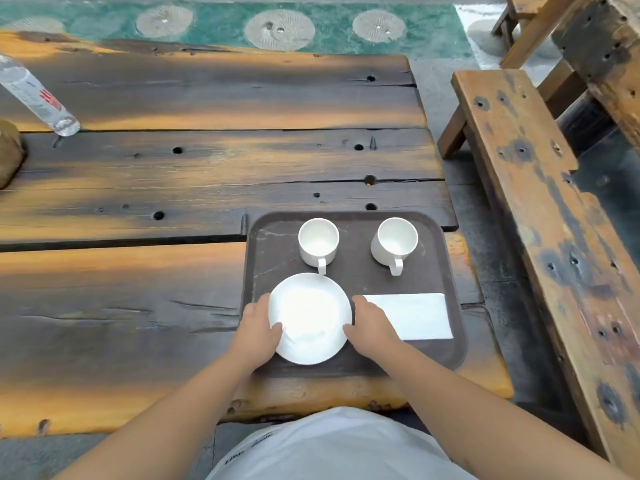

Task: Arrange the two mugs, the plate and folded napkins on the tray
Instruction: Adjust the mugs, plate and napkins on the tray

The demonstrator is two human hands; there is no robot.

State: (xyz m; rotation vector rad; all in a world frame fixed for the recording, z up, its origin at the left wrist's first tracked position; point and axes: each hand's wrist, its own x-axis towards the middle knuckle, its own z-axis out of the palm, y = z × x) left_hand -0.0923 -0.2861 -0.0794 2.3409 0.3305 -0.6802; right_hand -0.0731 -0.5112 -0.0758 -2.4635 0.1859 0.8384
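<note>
Plate (310, 318) gripped at 9 by left hand (258, 329), at 3 by right hand (370, 327) | napkin (414, 317) touching right hand's 3 side | tray (349, 368) underneath, placement judged near-final.

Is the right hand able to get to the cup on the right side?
Probably yes. The right hand is on the plate rim, and the right mug stands just beyond it on the tray, handle toward the person, with nothing between them.

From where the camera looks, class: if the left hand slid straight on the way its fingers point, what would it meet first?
The left hand, at the plate rim, points away from the person, slightly rightward. Probably the nearer mug, likely its handle, though depth is unclear.
</note>
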